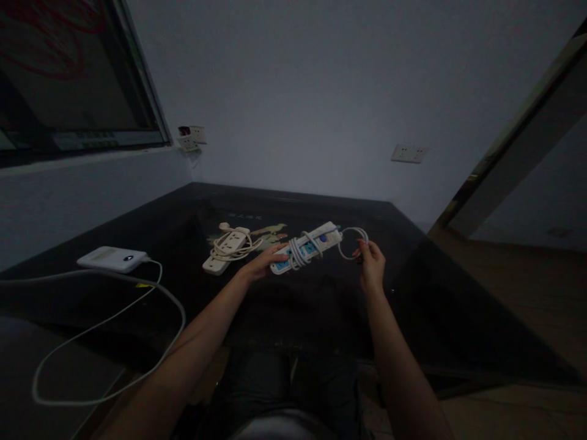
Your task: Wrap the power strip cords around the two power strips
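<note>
A white power strip (306, 246) with blue sockets lies on the dark table (321, 305), its cable wound around its middle. My left hand (263, 263) grips the near end of this strip. My right hand (369, 261) is closed on a loop of the strip's white cable (353, 235) at its far right end. The room is dim and the fingers show only in part.
A second, cream power strip (225, 248) with coiled cable lies left of the first. A white box (112, 258) with a long white cord (105, 342) sits at the table's left. Wall sockets (409, 153) are behind; a window (73, 79) is at left.
</note>
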The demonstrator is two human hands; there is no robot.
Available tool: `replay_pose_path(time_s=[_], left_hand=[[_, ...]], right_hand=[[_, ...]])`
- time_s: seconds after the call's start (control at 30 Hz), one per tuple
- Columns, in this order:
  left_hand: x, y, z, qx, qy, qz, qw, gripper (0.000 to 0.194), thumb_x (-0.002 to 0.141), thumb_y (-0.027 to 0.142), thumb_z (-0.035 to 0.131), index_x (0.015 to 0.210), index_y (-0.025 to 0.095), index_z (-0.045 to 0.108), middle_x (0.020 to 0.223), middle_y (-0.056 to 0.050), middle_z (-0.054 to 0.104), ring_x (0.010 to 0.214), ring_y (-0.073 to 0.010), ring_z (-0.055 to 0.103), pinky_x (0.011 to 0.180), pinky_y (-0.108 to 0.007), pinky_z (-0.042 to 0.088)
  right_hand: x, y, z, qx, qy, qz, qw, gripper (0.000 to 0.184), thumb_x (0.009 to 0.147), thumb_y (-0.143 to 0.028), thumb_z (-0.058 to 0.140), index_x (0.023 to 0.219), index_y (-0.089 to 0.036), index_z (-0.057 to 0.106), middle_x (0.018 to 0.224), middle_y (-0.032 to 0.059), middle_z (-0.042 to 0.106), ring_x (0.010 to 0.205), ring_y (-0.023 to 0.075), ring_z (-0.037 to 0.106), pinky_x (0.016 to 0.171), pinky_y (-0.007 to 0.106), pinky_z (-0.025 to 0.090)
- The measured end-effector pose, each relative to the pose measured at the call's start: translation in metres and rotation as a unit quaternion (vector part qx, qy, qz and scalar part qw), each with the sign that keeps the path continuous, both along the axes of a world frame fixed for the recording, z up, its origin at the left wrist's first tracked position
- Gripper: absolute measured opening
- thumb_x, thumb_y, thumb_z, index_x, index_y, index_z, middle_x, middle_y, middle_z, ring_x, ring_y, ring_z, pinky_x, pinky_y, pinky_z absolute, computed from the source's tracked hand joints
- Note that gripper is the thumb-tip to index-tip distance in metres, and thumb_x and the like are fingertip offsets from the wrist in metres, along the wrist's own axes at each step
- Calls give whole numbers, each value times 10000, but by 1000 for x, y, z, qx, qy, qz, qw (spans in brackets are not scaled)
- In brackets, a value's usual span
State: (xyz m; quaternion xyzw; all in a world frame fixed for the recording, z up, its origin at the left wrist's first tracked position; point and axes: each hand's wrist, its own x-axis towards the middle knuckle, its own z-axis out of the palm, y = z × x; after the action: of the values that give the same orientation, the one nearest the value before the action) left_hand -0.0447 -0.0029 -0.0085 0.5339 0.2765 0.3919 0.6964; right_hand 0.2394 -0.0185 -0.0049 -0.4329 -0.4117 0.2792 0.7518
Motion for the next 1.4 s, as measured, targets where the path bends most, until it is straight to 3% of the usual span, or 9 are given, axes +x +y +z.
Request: replay_pose_path(time_s=[0.17,0.37,0.47,0.6,0.77,0.83,1.0,1.2,1.4], left_hand=[[3,13,-7,19,-18,157,987,521,668,282,735,1148,157,573,968,-79,685,699,-161,651,614,-264,521],[0,27,-19,32,17,236,971,452,673,279,734,1087,150,607,917,-46,686,713,-151,637,609,-232,489],[0,23,-18,28,48,205,977,441,663,284,746,1066,142,639,883,-50,692,704,-158,636,613,-241,481],[3,9,-11,9,93,83,992,417,648,287,762,1028,136,680,824,-86,706,633,-177,638,562,-268,482],[3,-6,-4,12,125,-91,988,453,682,318,742,1100,161,670,870,-104,713,664,-199,663,545,-271,487],[1,-7,-3,21,125,-129,984,476,684,318,741,1127,163,660,905,-98,710,666,-181,655,547,-255,484],[-1,-6,-1,10,73,-107,992,575,658,326,739,1190,145,618,938,-105,698,646,-169,629,540,-267,496],[2,-4,0,17,-23,-15,999,548,672,336,715,1166,132,596,938,-114,687,662,-167,632,523,-240,501],[10,1,-4,28,-54,73,995,514,670,334,712,1119,111,597,892,-97,689,634,-161,633,503,-238,519]], right_hand=[[1,0,3,31,4,29,999,283,731,-442,693,818,-173,673,505,-56,514,486,84,449,494,220,317],[6,-6,11,108,58,118,985,297,765,-497,640,844,-210,636,492,-57,502,526,113,498,565,255,406],[9,-6,12,141,108,145,973,280,776,-478,640,870,-215,628,501,-59,500,551,114,514,591,256,427],[13,-4,11,142,129,113,975,268,780,-477,629,869,-225,612,520,-62,507,555,111,519,611,258,439],[11,1,8,97,95,64,989,302,763,-502,626,866,-222,579,586,-38,573,565,124,568,611,271,460],[5,1,5,55,65,78,993,311,751,-504,635,861,-223,563,629,-27,604,587,134,596,609,274,470],[-15,1,-4,-33,-71,186,980,306,739,-506,637,826,-218,582,668,-18,633,603,147,606,571,258,463],[-30,-1,-11,-40,-168,260,950,335,760,-486,629,943,-206,654,875,27,696,747,170,630,645,265,474],[-54,-12,-18,-36,-274,328,903,295,751,-417,668,935,-189,702,815,14,687,763,179,614,713,284,465]])
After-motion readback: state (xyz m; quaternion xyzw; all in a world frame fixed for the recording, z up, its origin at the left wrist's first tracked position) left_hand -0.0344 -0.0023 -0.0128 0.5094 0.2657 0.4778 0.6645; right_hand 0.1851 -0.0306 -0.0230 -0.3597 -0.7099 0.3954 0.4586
